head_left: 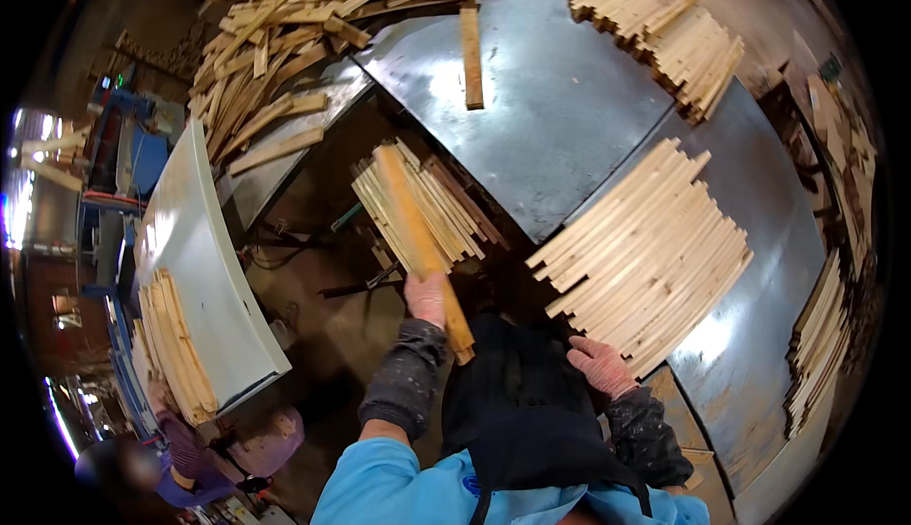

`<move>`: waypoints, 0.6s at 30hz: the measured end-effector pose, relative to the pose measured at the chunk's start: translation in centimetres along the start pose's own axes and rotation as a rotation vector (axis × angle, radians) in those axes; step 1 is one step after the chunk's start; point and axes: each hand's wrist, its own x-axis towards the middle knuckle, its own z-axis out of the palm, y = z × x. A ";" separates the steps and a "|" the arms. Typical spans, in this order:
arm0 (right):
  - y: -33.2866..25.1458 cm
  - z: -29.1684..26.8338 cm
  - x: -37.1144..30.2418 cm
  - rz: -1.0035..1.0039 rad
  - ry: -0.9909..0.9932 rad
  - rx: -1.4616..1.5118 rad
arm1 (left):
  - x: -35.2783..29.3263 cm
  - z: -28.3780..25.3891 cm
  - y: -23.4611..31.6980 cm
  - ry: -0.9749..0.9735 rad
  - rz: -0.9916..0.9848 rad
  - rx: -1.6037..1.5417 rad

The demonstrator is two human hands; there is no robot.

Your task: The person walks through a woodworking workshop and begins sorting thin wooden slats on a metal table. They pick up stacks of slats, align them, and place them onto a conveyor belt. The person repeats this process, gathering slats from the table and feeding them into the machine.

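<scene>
My left hand [425,299] is closed around a long wooden board [408,207], gripping it near its lower end. The board is darker yellow than the wood around it and slants away from me over a lower stack of wood strips [365,188]. On the right, my right hand [604,365] rests at the near corner of a wide layer of pale wood strips [655,250], fingers stretched out and nothing seen in them. These strips lie side by side on a metal table [531,159]. Whether the fingertips press on the strips, I cannot tell.
A loose heap of boards [275,60] covers the far left, and a single board [472,55] lies on the far tabletop. More stacked strips [664,27] stand far right. At left, a co-worker [228,449] is beside a pale table [204,250] with boards [176,345].
</scene>
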 end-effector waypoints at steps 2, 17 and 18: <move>-1.9 2.0 1.3 0.024 -0.038 -0.083 | 6.0 -6.0 -3.9 0.130 0.022 0.043; -3.9 16.0 9.7 0.448 -0.229 -0.072 | 29.6 -13.6 -15.6 -0.136 -0.260 0.274; -4.4 16.0 9.9 0.439 -0.221 -0.080 | 29.9 -13.9 -16.7 -0.115 -0.286 0.415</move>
